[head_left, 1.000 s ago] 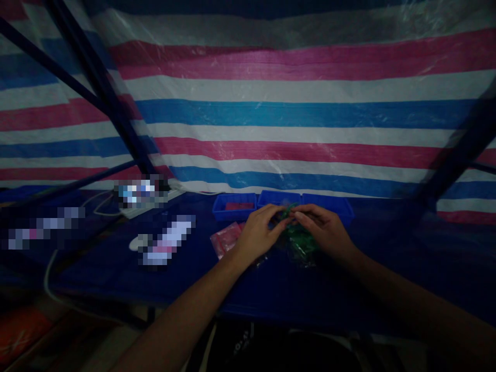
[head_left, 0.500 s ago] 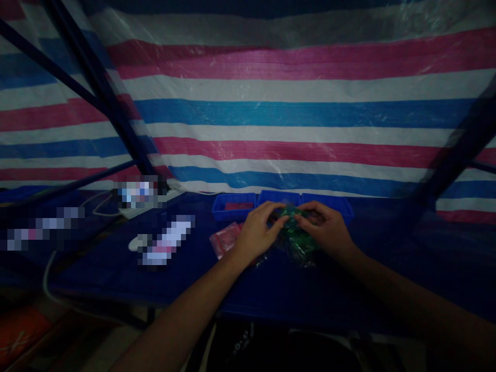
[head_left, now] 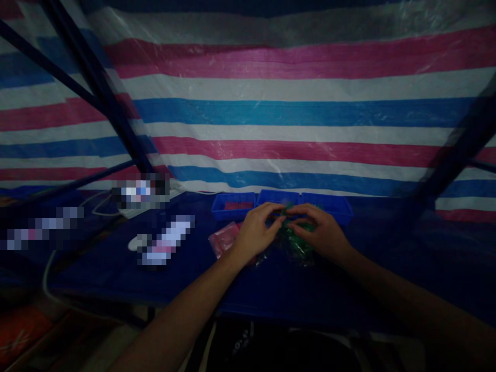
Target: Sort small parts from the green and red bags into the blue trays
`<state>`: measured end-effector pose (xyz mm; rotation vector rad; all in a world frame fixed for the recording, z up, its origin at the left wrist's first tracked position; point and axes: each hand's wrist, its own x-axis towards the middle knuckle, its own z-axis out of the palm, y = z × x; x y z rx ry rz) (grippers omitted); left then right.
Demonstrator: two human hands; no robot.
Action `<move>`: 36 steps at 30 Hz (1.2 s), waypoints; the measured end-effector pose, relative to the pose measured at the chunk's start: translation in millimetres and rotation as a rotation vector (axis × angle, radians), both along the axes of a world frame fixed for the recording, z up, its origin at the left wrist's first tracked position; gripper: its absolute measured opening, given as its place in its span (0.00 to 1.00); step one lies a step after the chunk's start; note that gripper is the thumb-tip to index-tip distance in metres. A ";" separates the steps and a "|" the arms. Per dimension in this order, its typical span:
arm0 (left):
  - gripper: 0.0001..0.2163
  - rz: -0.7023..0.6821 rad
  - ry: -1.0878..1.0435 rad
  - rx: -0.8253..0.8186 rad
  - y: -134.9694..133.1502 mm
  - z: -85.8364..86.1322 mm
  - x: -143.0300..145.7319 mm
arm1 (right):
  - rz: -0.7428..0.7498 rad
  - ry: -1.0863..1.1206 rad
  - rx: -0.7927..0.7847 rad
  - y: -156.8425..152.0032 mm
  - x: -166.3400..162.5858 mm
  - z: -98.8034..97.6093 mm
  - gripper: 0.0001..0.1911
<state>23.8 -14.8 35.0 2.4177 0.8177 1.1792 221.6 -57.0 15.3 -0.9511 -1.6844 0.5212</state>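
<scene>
My left hand and my right hand meet over the dark blue table, fingers curled and pinching. Between them is a clear plastic bag of green pieces, and both hands grip its top. A similar bag of red pieces lies flat just left of my left hand, partly hidden by my wrist. The light is dim, so the green contents cannot be made out in detail.
A row of shallow blue trays stands behind my hands; the left one holds red pieces. A white cable and a small white object lie at the left. A striped tarpaulin hangs behind, with dark poles slanting across it.
My hands stay at the green bag; the fingertips have shifted slightly, spreading a little and then closing together again at the bag's top. Nothing else has moved.
</scene>
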 end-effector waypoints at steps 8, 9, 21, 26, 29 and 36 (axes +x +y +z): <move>0.09 -0.006 -0.103 -0.085 0.4 -2.6 -0.4 | -0.123 -0.158 0.121 0.8 7.8 3.9 0.06; 0.10 -0.019 -0.110 -0.086 -0.1 -2.1 -0.1 | -0.105 -0.157 0.101 0.5 8.1 3.8 0.07; 0.15 0.058 0.060 0.164 -0.1 4.9 -11.6 | -0.506 -0.449 0.242 21.3 56.8 8.2 0.22; 0.12 0.096 0.215 0.193 5.3 0.9 -15.8 | -0.508 -0.603 0.189 26.3 68.2 2.7 0.14; 0.11 0.092 0.295 0.175 6.1 -0.9 -16.5 | -0.439 -0.600 0.187 23.7 62.3 4.4 0.11; 0.12 0.030 0.375 0.161 7.0 -8.6 -15.7 | -0.021 -0.641 0.213 11.8 39.6 9.4 0.08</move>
